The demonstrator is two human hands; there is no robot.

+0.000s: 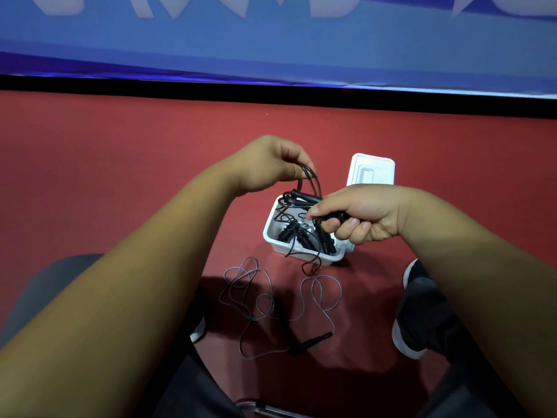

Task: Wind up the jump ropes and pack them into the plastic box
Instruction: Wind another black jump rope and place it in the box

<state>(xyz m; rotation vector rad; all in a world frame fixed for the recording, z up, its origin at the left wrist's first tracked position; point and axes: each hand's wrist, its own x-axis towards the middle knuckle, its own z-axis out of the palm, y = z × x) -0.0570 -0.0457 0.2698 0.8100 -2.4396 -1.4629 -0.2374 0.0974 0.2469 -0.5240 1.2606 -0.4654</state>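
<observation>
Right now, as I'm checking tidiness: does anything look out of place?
Yes. One jump rope lies unwound in loose loops on the red floor in front of the plastic box, and a black cord loop spills over the box's near rim.

We see dim, flat indoor light. Just below where the right hand (358, 218) grips the jump rope (301, 197), a soft-edged shadow darkens the red floor (120, 176). Far beyond that grip the blue banner (271, 40) is blurred, and its black edge (271, 92) bows from wide-angle distortion.
</observation>
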